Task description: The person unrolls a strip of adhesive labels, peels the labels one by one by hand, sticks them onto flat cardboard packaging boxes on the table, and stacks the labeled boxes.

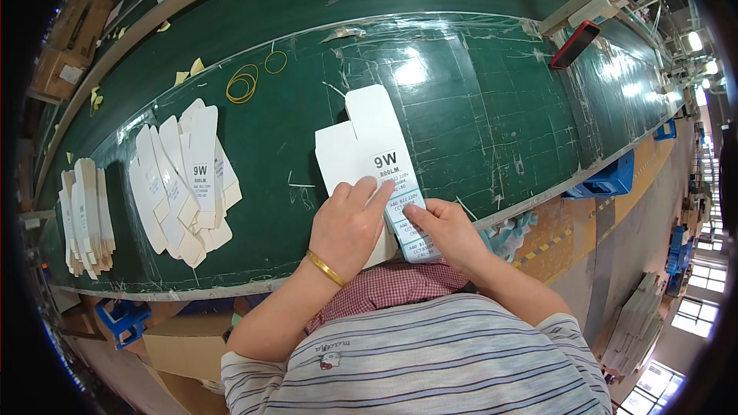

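Note:
In front of me lies a flat, unfolded white box with dark print near its right edge. My left hand rests on it from the left, its fingers stretched across the card and a fingertip touching the printed part beside a sticker. A strip of pale blue-edged stickers runs down the right side of the box toward my body. Thumb and fingers of my right hand are closed on this strip. Where the strip's upper end meets the box is partly covered by my left fingers.
A fanned pile of flat white boxes lies to the left, with a narrower stack beyond it. Yellow rubber bands and paper scraps are farther back on the green table. A red-edged phone stands at the far right.

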